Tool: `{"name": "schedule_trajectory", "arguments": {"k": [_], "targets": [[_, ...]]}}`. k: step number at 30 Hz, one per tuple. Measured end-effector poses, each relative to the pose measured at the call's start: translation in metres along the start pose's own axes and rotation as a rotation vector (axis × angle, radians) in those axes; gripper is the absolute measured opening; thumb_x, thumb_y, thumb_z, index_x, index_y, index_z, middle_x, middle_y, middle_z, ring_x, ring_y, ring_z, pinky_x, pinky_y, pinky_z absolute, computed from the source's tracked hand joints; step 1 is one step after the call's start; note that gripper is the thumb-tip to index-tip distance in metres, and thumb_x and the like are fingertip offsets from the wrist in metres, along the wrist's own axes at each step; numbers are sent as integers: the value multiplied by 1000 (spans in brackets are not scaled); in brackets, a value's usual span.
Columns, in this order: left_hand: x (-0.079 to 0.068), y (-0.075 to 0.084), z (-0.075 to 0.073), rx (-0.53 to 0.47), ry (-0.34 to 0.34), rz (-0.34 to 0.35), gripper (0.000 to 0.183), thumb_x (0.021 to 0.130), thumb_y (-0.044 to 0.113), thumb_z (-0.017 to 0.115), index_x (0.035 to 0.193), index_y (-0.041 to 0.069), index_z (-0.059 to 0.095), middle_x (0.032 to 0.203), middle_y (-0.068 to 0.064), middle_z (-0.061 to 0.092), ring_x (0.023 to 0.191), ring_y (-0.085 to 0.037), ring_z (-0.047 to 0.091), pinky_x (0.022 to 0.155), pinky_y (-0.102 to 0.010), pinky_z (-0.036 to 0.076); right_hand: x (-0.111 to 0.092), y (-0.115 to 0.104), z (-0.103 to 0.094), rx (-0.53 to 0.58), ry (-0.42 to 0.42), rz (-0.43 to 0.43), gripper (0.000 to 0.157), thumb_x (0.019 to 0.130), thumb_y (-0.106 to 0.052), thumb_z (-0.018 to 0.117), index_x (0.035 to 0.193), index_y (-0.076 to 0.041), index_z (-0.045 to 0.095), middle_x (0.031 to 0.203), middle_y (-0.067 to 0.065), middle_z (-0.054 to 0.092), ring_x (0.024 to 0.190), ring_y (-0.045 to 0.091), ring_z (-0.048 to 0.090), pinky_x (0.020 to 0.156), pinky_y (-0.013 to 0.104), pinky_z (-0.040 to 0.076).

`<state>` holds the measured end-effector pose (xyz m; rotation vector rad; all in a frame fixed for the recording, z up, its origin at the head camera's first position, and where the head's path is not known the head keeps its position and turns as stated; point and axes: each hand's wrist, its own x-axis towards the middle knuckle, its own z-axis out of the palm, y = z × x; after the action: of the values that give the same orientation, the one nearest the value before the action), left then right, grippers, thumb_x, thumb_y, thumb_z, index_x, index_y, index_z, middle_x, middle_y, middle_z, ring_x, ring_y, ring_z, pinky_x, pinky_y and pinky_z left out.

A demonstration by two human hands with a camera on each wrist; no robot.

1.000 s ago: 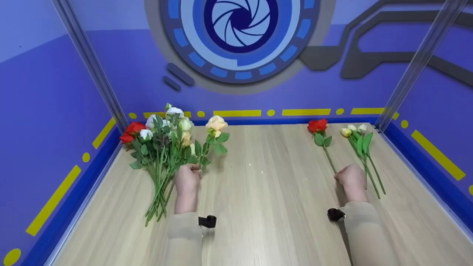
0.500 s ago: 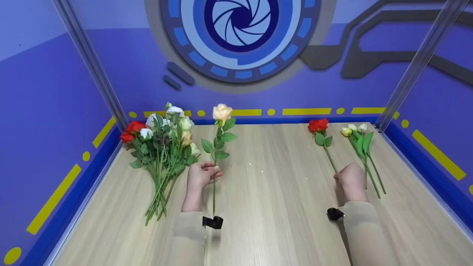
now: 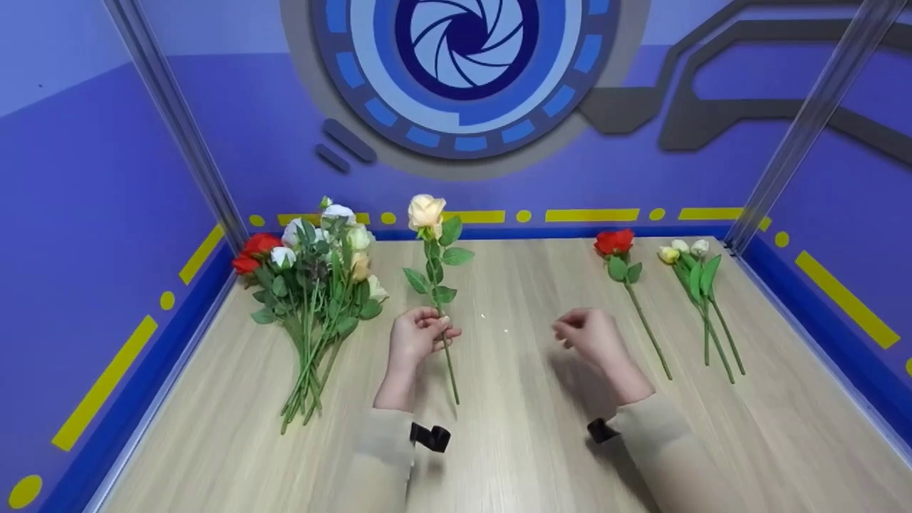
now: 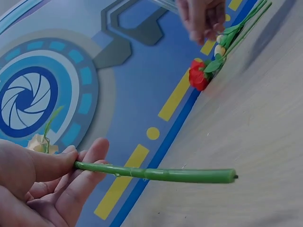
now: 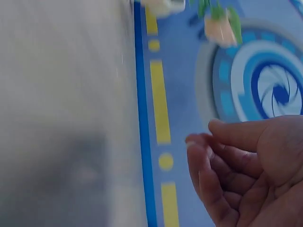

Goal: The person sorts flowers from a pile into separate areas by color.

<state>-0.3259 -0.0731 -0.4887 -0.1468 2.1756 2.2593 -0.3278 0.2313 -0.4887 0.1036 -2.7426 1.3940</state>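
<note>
Pinching the slim green stem of a peach-coloured, artificial-looking rose (image 3: 434,271) with the fingers of the left hand (image 3: 415,338), apparently just above the pale wood-grain surface (image 3: 513,427). Pointing its bloom to 12 o'clock and its cut end between 5 and 6. From the right hand (image 3: 597,338), loosely curled and grasping nothing, to be found at 9 o'clock, well apart. Note, towards 3 o'clock of that hand, the stem of a single red rose (image 3: 614,242), lying on the surface, slanting from 11 to 5.
</note>
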Motion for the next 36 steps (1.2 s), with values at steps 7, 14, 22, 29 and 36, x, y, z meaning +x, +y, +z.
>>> {"name": "schedule_trajectory", "arguments": {"k": [7, 14, 22, 29, 36], "targets": [[-4, -1, 15, -41, -44, 15, 12, 97, -4, 65, 107, -11, 61, 82, -4, 66, 80, -19, 79, 71, -28, 64, -20, -27, 48, 137, -191, -129, 16, 98, -11, 70, 96, 3, 77, 86, 17, 78, 68, 13, 71, 70, 42, 63], [-11, -3, 33, -93, -98, 17, 16, 97, -4, 65, 109, -13, 58, 83, -4, 65, 79, -18, 78, 71, -28, 64, -37, -37, 84, 266, -300, -195, 21, 96, -9, 72, 102, 11, 75, 90, 26, 76, 67, 16, 72, 67, 43, 63], [-15, -6, 44, -90, -102, 37, 17, 96, -3, 67, 108, -12, 59, 83, -5, 67, 80, -23, 79, 70, -30, 64, -42, -38, 95, 278, -277, -175, 12, 91, -2, 74, 92, 10, 73, 81, 23, 74, 64, 7, 65, 64, 36, 63], [-10, -4, 30, 76, -74, 57, 23, 97, 7, 70, 113, -9, 65, 93, -15, 74, 83, -24, 79, 71, -32, 64, -38, -33, 89, 224, -239, -169, 10, 93, -4, 73, 90, 6, 74, 81, 18, 76, 65, 4, 65, 60, 19, 55], [3, -4, -14, 364, 195, 151, 16, 97, 10, 70, 107, -2, 73, 92, -16, 75, 82, -23, 71, 73, -34, 58, -23, -22, 70, 229, -169, -56, 12, 94, -2, 72, 93, 9, 72, 81, 16, 76, 66, 7, 66, 63, 29, 60]]}}
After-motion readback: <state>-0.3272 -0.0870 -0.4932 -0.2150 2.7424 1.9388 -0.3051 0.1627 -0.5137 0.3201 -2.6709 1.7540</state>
